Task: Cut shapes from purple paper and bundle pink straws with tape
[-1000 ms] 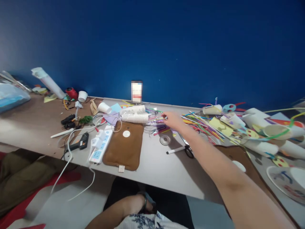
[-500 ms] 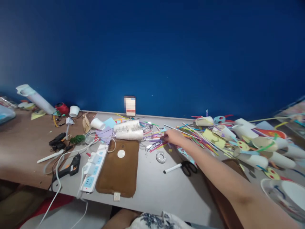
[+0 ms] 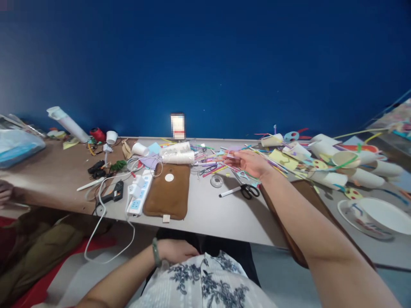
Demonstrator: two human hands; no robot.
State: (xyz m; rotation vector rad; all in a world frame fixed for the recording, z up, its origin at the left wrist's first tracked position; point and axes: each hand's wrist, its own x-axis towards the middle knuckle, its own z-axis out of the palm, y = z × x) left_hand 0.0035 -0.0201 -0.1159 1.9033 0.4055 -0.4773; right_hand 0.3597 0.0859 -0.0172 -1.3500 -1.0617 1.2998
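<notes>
My right hand (image 3: 248, 163) is over the pile of craft bits at the middle of the table, its fingers stretched to the left and apart. A small pale purple piece (image 3: 236, 149) lies at its fingertips; I see no grip on it. Below the hand are black-handled scissors (image 3: 250, 191), a white marker (image 3: 230, 191) and a roll of clear tape (image 3: 217, 181). Coloured sticks and pens (image 3: 210, 169) lie left of the fingers. My left hand (image 3: 178, 251), with a green bangle (image 3: 156, 252) at the wrist, rests flat on my lap, fingertips partly hidden.
Left of centre are a brown pad (image 3: 167, 192), a power strip (image 3: 141, 192), a glue gun (image 3: 113, 193) and stacked paper cups (image 3: 176, 153). Paper tubes (image 3: 329, 179) and a white plate (image 3: 390, 214) occupy the right. Another person's hand (image 3: 4, 192) shows at the far left.
My right hand has moved right, away from the sticks and pens, and its fingers have opened out. My view has tilted down, bringing my left hand and lap into sight.
</notes>
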